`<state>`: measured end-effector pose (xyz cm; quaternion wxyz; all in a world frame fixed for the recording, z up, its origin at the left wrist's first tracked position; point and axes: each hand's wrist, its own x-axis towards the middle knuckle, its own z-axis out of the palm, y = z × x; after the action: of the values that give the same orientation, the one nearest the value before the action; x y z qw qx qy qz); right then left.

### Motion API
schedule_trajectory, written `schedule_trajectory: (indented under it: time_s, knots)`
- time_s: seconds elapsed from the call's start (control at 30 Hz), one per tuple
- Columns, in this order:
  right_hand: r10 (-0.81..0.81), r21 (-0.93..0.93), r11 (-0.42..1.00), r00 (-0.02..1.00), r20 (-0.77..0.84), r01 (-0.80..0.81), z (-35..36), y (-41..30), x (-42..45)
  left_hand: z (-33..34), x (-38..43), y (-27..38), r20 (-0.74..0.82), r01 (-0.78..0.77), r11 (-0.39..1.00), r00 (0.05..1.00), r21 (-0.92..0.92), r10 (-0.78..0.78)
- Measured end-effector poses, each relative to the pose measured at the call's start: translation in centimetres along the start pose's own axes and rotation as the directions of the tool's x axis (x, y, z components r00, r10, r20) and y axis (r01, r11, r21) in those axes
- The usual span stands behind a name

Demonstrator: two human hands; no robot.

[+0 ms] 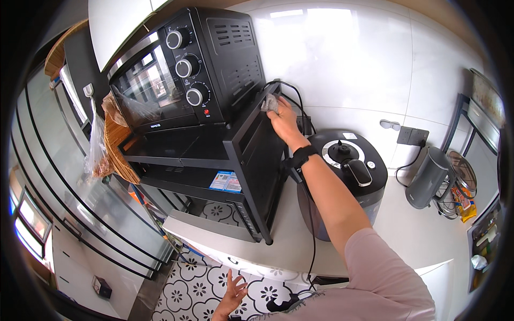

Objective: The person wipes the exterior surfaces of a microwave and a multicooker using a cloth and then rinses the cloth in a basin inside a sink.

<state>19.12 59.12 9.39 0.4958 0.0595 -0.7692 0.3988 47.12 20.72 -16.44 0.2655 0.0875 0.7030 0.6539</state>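
Note:
My right hand (286,122), with a black band on the wrist, grips a small grey cloth (270,103). It presses the cloth to the top side rail of a black metal rack (255,168), near the rack's rear corner. On top of the rack sits a black toaster oven (231,60) with three knobs on its front. A microwave oven (225,228) stands on the lower level beneath a shelf. Low in the view, my left hand (233,293) hangs above the patterned floor, fingers apart and holding nothing.
A black electric pressure cooker (347,160) stands under my right forearm on the white counter (395,236). Farther right are a grey kettle (429,178) and a wall socket (412,136). A dark cable (314,236) trails over the counter edge. Plastic bags (96,148) hang at left.

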Motion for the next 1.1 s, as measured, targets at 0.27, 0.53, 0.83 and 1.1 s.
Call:
schedule_trajectory:
  time_s: [0.27, 0.53, 0.83, 1.1]
  knots:
    - [-0.087, 0.388, 0.92, 0.995, 0.046, 0.062, 0.1, -0.9, -1.7, 0.4, 1.3, 0.5, 0.009, -0.072, 0.997, 0.997, 0.003, 0.072]
    - [-0.148, 0.456, 0.887, 0.977, 0.151, 0.064, -0.9, -4.7, -3.9, 1.2, 1.7, 0.0, 0.056, -0.067, 0.998, 0.996, 0.001, 0.067]
    - [-0.229, 0.536, 0.839, 0.956, 0.185, 0.098, -2.3, -8.3, -5.9, 1.8, 2.1, 0.2, 0.107, -0.052, 0.998, 0.993, 0.029, 0.048]
    - [-0.063, 0.924, 0.355, 0.983, 0.172, -0.139, -4.5, -10.3, -6.4, 1.3, 2.8, -0.5, 0.107, -0.046, 0.998, 0.993, 0.035, 0.042]
